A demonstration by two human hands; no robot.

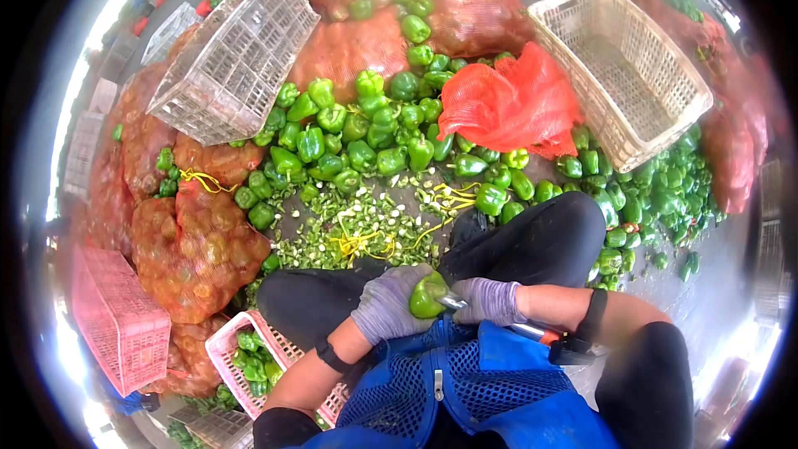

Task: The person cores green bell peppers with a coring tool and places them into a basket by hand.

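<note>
In the head view, my left hand, in a grey-purple knit glove, is closed around a green bell pepper above my lap. My right hand, gloved alike, grips a knife whose short metal blade touches the pepper's right side. The blade's tip is hard to make out against the pepper, and the handle is mostly hidden in the glove. Cut pepper stems and cores lie scattered on the floor before my crossed legs. Beyond them is a heap of whole green peppers.
A pink crate holding peppers stands by my left side. Filled red mesh sacks line the left and back. A tilted crate and a white crate flank the heap. A loose red mesh bag lies on the peppers.
</note>
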